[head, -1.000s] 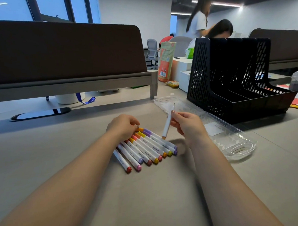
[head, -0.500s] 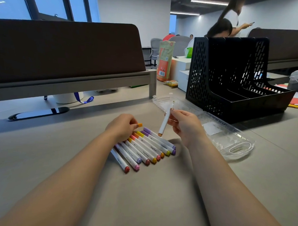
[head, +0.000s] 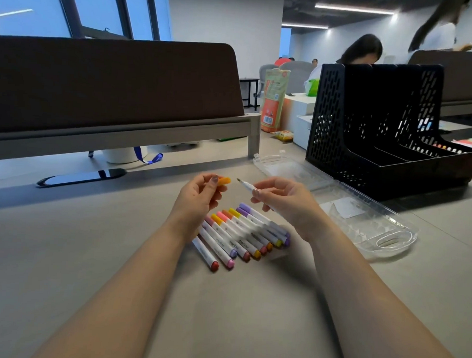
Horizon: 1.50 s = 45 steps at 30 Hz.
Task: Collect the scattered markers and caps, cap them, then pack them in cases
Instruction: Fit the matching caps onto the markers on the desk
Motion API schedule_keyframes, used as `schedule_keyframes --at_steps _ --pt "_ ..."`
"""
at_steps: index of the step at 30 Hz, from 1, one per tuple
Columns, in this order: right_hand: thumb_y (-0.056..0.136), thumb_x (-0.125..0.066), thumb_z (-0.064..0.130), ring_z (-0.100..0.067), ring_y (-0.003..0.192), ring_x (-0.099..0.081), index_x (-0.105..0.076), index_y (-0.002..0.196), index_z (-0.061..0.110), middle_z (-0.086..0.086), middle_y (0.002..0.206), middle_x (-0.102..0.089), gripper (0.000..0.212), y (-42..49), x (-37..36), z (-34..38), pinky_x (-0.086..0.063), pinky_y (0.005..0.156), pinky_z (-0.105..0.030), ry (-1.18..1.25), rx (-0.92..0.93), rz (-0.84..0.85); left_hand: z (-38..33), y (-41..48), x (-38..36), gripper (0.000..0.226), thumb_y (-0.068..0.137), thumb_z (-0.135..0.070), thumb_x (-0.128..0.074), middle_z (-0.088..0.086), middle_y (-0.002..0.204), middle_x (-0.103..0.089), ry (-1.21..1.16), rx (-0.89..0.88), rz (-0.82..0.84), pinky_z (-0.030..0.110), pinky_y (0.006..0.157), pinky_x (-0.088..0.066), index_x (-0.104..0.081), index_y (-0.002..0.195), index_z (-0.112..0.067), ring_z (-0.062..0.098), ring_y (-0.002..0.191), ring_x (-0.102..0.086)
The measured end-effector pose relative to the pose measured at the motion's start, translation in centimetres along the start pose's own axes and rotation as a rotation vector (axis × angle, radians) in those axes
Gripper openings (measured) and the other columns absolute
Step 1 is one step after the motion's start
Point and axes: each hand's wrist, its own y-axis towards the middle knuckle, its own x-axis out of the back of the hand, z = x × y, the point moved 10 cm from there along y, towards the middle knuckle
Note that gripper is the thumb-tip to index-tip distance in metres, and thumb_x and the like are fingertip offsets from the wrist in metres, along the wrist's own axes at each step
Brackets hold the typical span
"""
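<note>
just above the desk [head: 64, 252], the left hand [head: 196, 197] pinches an orange cap [head: 223, 181] and the right hand [head: 285, 201] grips an uncapped white marker [head: 249, 187], its tip aimed at the cap, a small gap between. below them a row of capped markers [head: 240, 234] lies side by side, with the open clear case [head: 363, 219] just to the right.

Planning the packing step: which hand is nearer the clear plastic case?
Right. The right hand, holding the uncapped marker, is close beside the clear plastic case; the left hand, pinching the orange cap, sits farther off, on the right hand's other side.
</note>
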Motion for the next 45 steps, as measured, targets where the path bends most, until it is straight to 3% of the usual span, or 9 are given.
schedule_keyframes --at_steps 5,12,22,26,31,34,37,40,45 --pt "0.089 -0.065 0.021 -0.002 0.066 -0.06 -0.067 0.098 0.02 0.004 0.082 -0.071 0.01 0.2 -0.2 0.1 -0.048 0.061 -0.012 0.014 0.006 0.005 0.3 -0.2 -0.7 0.022 0.097 -0.023 -0.046 0.004 0.098 -0.064 -0.066 0.033 0.035 0.026 0.086 -0.048 -0.059 0.112 -0.015 0.019 0.099 -0.058" --pt "0.09 -0.063 0.022 -0.007 0.07 -0.058 -0.066 0.096 0.021 0.003 0.082 -0.069 0.006 0.4 0.3 0.0 -0.048 0.066 -0.018 0.056 0.019 -0.045 0.1 -0.4 -1.8 0.026 0.097 -0.012 -0.047 0.003 0.124 -0.06 -0.046 0.036 0.104 0.029 0.1 -0.045 -0.061 0.112 -0.026 0.017 0.116 -0.055" --pt "0.091 -0.062 0.022 -0.008 0.07 -0.057 -0.065 0.097 0.021 0.003 0.082 -0.068 0.007 0.5 0.2 -0.2 -0.047 0.065 -0.018 0.031 0.015 -0.05 0.0 -0.4 -1.6 0.017 0.089 -0.011 -0.06 0.007 0.104 -0.068 -0.088 0.044 0.064 0.025 0.085 -0.053 -0.062 0.105 -0.014 0.018 0.099 -0.066" --pt "0.091 -0.062 0.022 -0.009 0.07 -0.057 -0.065 0.098 0.019 0.001 0.083 -0.068 0.009 0.5 0.2 -0.3 -0.047 0.064 -0.019 0.038 0.016 -0.052 -0.8 -0.3 -1.4 0.019 0.088 -0.024 -0.062 0.0 0.108 -0.068 0.063 -0.044 0.027 0.017 0.08 -0.048 -0.061 0.107 -0.02 0.009 0.1 -0.061" --pt "0.091 -0.062 0.024 -0.011 0.072 -0.057 -0.066 0.096 0.021 0.002 0.082 -0.069 0.007 0.7 0.3 -1.0 -0.048 0.068 -0.024 0.04 -0.006 -0.083 -1.4 -0.2 -1.5 0.015 0.092 -0.019 -0.058 -0.008 0.099 -0.069 0.08 -0.09 0.033 0.009 0.072 -0.05 -0.061 0.106 -0.019 -0.005 0.087 -0.063" --pt "0.09 -0.063 0.026 -0.014 0.076 -0.058 -0.066 0.095 0.024 0.004 0.083 -0.071 0.006 0.7 0.7 -1.6 -0.05 0.072 -0.029 0.032 -0.024 -0.112 -0.9 -0.1 -1.1 0.014 0.093 -0.018 -0.056 -0.004 0.102 -0.069 0.048 -0.065 0.001 0.015 0.075 -0.05 -0.059 0.107 -0.018 0.004 0.092 -0.063" --pt "0.089 -0.064 0.023 -0.013 0.077 -0.058 -0.067 0.098 0.021 0.001 0.086 -0.07 0.009 0.7 0.6 -1.2 -0.048 0.071 -0.025 0.044 -0.004 -0.101 -0.1 0.1 -0.8 0.011 0.095 -0.016 -0.052 0.005 0.105 -0.069 -0.084 0.036 -0.021 0.023 0.075 -0.053 -0.055 0.105 -0.019 0.014 0.088 -0.065" --pt "0.087 -0.067 0.021 -0.015 0.08 -0.058 -0.067 0.096 0.021 -0.005 0.091 -0.069 0.009 0.4 0.1 -0.8 -0.05 0.072 -0.025 0.025 0.017 -0.059 0.5 0.0 -0.7 0.014 0.096 -0.013 -0.049 0.009 0.099 -0.069 -0.214 0.119 -0.047 0.023 0.074 -0.057 -0.054 0.11 -0.013 0.015 0.083 -0.07" --pt "0.085 -0.07 0.021 -0.012 0.076 -0.057 -0.067 0.091 0.019 -0.003 0.086 -0.066 0.007 0.2 -0.6 -0.5 -0.049 0.07 -0.023 -0.081 0.027 -0.03 0.7 -0.1 -0.1 0.017 0.094 -0.02 -0.055 0.005 0.09 -0.07 -0.151 0.111 -0.1 0.023 0.074 -0.054 -0.058 0.108 -0.011 0.011 0.08 -0.067"
